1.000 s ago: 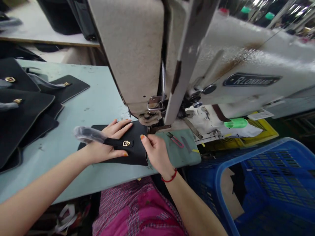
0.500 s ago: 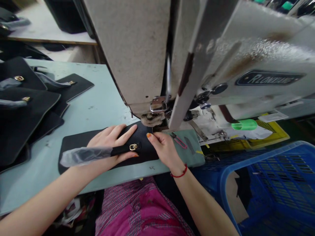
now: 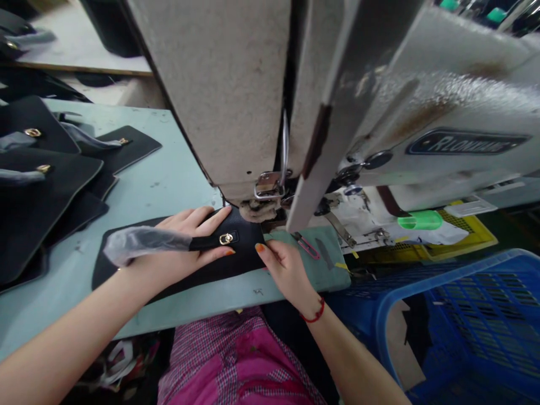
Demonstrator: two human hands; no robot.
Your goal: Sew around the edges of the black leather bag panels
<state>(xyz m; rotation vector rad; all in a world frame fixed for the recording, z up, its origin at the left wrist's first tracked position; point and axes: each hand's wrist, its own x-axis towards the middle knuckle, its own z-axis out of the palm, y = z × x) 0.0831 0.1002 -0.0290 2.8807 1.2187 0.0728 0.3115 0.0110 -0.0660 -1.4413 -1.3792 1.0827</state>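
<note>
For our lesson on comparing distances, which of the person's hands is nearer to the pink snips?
Right. The right hand is close beside the pink snips; the left hand lies farther left, on the black panel.

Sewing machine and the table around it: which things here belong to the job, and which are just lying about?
In the job:
black panel, under the left hand, right hand at its edge
sewing machine, close by

Apparently just lying about:
pink-handled snips, untouched
green object
blue basket
other black pieces, perhaps related
</note>
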